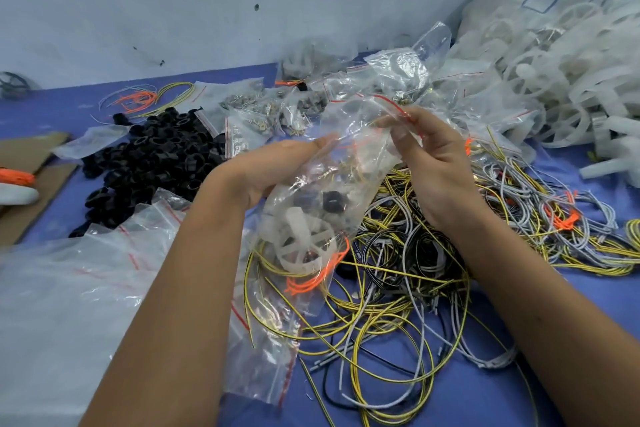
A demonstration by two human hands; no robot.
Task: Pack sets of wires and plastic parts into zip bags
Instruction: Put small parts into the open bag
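Note:
A clear zip bag (349, 149) with a red seal line hangs between my hands above the wire pile. Inside it lie a white spoked plastic ring (304, 246), a small black plastic part (333, 202), orange ties and thin wires. My left hand (273, 170) holds the bag's side from the left, fingers curled against the film. My right hand (433, 163) pinches the bag's top edge at the red seal. A tangle of yellow, grey and black wires (398, 288) lies under the bag on the blue table (588, 305).
A heap of black plastic rings (156, 156) sits left of centre. Empty zip bags (86, 288) lie at the front left. Small bags of metal parts (263, 114) lie behind. A big sack of white plastic rings (554, 73) fills the right back. Cardboard (31, 184) is at the left edge.

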